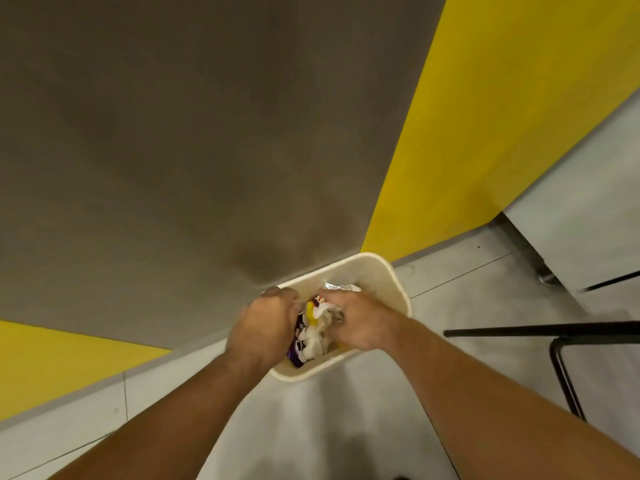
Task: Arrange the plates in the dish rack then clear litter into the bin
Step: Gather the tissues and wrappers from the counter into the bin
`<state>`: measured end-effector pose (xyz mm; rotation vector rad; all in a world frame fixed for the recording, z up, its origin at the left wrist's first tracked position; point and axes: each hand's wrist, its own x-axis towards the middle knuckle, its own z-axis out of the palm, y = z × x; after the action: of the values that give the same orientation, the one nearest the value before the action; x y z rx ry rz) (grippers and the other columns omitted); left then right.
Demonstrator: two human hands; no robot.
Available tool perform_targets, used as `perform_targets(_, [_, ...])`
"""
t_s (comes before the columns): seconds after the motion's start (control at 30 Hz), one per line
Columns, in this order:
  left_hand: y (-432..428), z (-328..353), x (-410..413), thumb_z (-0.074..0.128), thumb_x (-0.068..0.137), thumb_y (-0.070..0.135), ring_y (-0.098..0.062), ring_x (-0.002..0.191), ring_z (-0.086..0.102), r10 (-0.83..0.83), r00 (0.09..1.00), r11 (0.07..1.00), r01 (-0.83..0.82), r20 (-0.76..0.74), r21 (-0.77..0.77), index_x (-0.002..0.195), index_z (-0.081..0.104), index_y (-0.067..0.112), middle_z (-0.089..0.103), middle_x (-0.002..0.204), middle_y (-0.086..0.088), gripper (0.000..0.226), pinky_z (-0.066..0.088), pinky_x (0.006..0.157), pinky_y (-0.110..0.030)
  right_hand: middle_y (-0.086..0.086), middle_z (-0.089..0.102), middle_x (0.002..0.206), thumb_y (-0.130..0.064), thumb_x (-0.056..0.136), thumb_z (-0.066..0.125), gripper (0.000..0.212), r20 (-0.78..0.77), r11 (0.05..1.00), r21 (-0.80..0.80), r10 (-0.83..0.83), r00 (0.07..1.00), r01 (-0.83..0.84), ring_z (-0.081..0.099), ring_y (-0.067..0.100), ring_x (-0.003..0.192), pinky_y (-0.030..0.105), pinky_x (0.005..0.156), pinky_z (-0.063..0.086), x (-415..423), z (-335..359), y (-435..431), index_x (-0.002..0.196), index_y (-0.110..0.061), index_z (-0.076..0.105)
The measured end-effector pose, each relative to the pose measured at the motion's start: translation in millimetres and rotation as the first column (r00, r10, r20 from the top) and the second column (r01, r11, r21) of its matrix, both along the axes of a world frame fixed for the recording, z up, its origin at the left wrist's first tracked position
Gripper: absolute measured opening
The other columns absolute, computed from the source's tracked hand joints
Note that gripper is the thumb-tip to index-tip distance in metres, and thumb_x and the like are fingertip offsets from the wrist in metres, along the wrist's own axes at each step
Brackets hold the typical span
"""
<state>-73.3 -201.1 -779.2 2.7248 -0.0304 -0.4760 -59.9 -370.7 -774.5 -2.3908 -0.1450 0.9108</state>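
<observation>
A broad grey-brown wall (pixel 173 133) fills most of the view, with a yellow wall panel (pixel 502 116) to its right and another yellow panel (pixel 52 358) low on the left; below them runs a pale grey tiled floor (pixel 346 427); at the right edge a black metal frame (pixel 554 332) stands on the floor, one thin bar lying across and a leg curving down from it.

A cream, round-cornered bin (pixel 367 268) sits on the floor against the foot of the wall, just beside the corner where grey meets yellow; both bare forearms reach down to it from the bottom of the view.

The left hand (pixel 263 327) is over the bin's near-left rim, its fingers (pixel 280 294) curled tight around a purple wrapper (pixel 294 348) that sticks out under the palm; the right hand (pixel 353 320) is inside the bin's mouth, its fingers (pixel 332 296) curled around crumpled white paper (pixel 318 337); the two hands are close together, with the litter bunched between them.

A yellow scrap (pixel 310 308) shows in the gap between the hands; a crinkled silvery-white piece (pixel 341 287) lies in the bin just beyond the right hand; whether it is held I cannot tell.
</observation>
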Motion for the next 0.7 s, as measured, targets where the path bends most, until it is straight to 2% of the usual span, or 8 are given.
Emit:
perform_targets(0.1, [12.2, 24.3, -6.8, 0.046, 0.097, 0.033, -0.022, 0.103, 0.060, 0.047, 0.999, 0.997, -0.046, 0.018, -0.063, 0.117, 0.063, 0.022, 0.063, 0.114, 0.000, 0.028, 0.048, 0.088, -0.033, -0.002, 0.052, 0.139, -0.021, 0.088, 0.066, 0.053, 0.070, 0.998, -0.054, 0.015, 0.997, -0.011, 0.048, 0.022, 0.125, 0.030, 0.105, 0.039, -0.3, 14.6, 4.6, 0.137, -0.030, 0.048])
perform_targets(0.17, [16.6, 46.1, -11.4, 0.048, 0.095, 0.039, -0.020, 0.107, 0.058, 0.063, 0.998, 0.993, -0.062, 0.008, -0.100, 0.123, 0.059, 0.026, 0.061, 0.120, 0.002, 0.032, 0.047, 0.091, -0.033, -0.001, 0.056, 0.136, -0.016, 0.090, 0.062, 0.050, 0.109, 0.997, -0.068, -0.020, 0.994, 0.028, 0.054, 0.020, 0.118, 0.025, 0.099, 0.042, -3.0, 36.0, -2.5, 0.137, -0.030, 0.051])
perform_targets(0.23, [16.6, 73.3, -16.4, 0.048, 0.095, 0.040, -0.019, 0.106, 0.058, 0.060, 0.998, 0.993, -0.059, 0.014, -0.103, 0.124, 0.057, 0.027, 0.061, 0.120, 0.003, 0.034, 0.047, 0.091, -0.032, -0.001, 0.060, 0.130, -0.018, 0.091, 0.060, 0.044, 0.126, 0.995, -0.080, -0.054, 0.991, 0.065, 0.058, 0.020, 0.109, 0.023, 0.091, 0.044, -7.0, 65.6, -13.6, 0.133, -0.030, 0.056])
perform_targets(0.33, [10.8, 128.2, -25.0, 0.047, 0.095, 0.040, -0.017, 0.104, 0.057, 0.050, 0.998, 0.993, -0.046, 0.032, -0.113, 0.123, 0.057, 0.026, 0.061, 0.119, 0.004, 0.033, 0.046, 0.087, -0.030, -0.001, 0.062, 0.125, -0.027, 0.091, 0.059, 0.035, 0.179, 0.994, -0.054, -0.088, 0.980, 0.099, 0.058, 0.019, 0.109, 0.027, 0.090, 0.048, -11.8, 123.5, -26.5, 0.126, -0.030, 0.060])
perform_targets(0.47, [4.8, 222.1, -34.3, 0.047, 0.095, 0.043, -0.014, 0.101, 0.058, -0.008, 0.996, 0.987, 0.021, 0.083, -0.157, 0.118, 0.059, 0.028, 0.061, 0.114, 0.009, 0.031, 0.046, 0.085, -0.029, -0.005, 0.060, 0.125, -0.036, 0.091, 0.060, 0.032, 0.240, 0.993, -0.005, -0.114, 0.964, 0.118, 0.053, 0.016, 0.113, 0.030, 0.093, 0.047, -24.1, 218.2, -35.0, 0.122, -0.030, 0.060])
perform_targets(0.57, [-1.7, 308.9, -37.9, 0.043, 0.093, 0.049, -0.012, 0.099, 0.059, -0.057, 0.985, 0.980, 0.086, 0.160, -0.181, 0.113, 0.059, 0.031, 0.061, 0.109, 0.013, 0.030, 0.048, 0.083, -0.031, -0.005, 0.062, 0.118, -0.041, 0.088, 0.062, 0.029, 0.254, 0.994, 0.026, -0.106, 0.961, 0.103, 0.055, 0.017, 0.109, 0.035, 0.092, 0.049, -31.9, 296.5, -37.8, 0.115, -0.030, 0.062])
perform_targets(0.7, [-13.5, 430.1, -35.7, 0.032, 0.088, 0.057, -0.012, 0.100, 0.061, -0.160, 0.940, 0.965, 0.213, 0.302, -0.152, 0.114, 0.060, 0.029, 0.063, 0.110, 0.011, 0.048, 0.051, 0.083, -0.035, -0.010, 0.063, 0.115, -0.040, 0.086, 0.063, 0.023, 0.267, 0.991, 0.024, -0.134, 0.954, 0.133, 0.058, 0.014, 0.106, 0.036, 0.091, 0.050, -26.0, 400.8, -45.3, 0.107, -0.032, 0.065])
